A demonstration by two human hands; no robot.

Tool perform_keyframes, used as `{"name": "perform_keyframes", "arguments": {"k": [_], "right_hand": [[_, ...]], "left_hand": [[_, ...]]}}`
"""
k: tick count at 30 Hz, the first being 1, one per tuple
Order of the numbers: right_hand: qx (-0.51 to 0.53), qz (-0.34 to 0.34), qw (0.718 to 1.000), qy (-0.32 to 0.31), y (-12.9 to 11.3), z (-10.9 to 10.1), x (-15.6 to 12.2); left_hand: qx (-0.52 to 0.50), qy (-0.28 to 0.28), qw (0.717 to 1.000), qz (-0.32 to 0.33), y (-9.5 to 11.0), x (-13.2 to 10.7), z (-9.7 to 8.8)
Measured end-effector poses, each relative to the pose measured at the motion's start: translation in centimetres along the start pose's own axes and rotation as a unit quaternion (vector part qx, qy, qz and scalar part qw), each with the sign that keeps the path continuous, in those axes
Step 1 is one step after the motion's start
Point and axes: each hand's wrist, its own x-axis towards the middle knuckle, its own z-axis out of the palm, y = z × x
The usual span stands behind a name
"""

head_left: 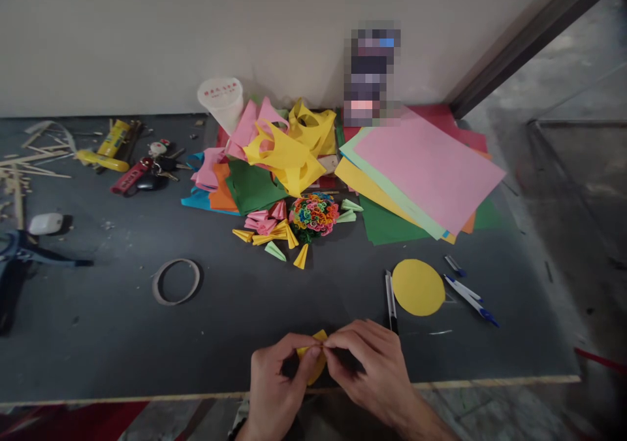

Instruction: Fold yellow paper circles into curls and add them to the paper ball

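Near the front edge of the table, both hands meet at a small folded piece of yellow paper [317, 370]. My left hand [281, 375] pinches it from the left between thumb and forefinger. From the right, my right hand [368, 362] closes thumb and forefinger on its upper edge. Part of the paper is hidden behind the fingers. A flat yellow paper disc [418, 287] lies to the right, beside a utility knife [390, 300]. Beyond the hands are several folded paper cones in yellow [302, 257], pink and light green, around a bundle of colourful curled paper [314, 215].
Coloured paper sheets [426, 166] are stacked at back right; cut paper scraps [287, 153] and a white cup [223, 101] stand behind. A tape roll [176, 281], keys [166, 165], wood sticks [29, 163] and pliers-like tool [19, 258] lie left. A compass [473, 300] is right.
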Motion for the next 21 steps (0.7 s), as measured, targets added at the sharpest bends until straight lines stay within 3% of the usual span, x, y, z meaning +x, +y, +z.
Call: {"name": "perform_keyframes", "arguments": {"k": [10, 17, 21], "right_hand": [[-0.031, -0.034, 0.999, -0.012, 0.15, -0.26, -0.40], [-0.015, -0.029, 0.999, -0.003, 0.09, -0.36, -0.01], [0.009, -0.013, 1.000, -0.011, 0.15, -0.60, 0.30]], "left_hand": [[-0.006, 0.006, 1.000, -0.007, -0.03, 0.05, -0.30], [-0.101, -0.011, 0.992, -0.074, -0.69, 0.00, -0.08], [-0.082, -0.004, 0.995, -0.060, -0.66, -0.05, -0.05]]}}
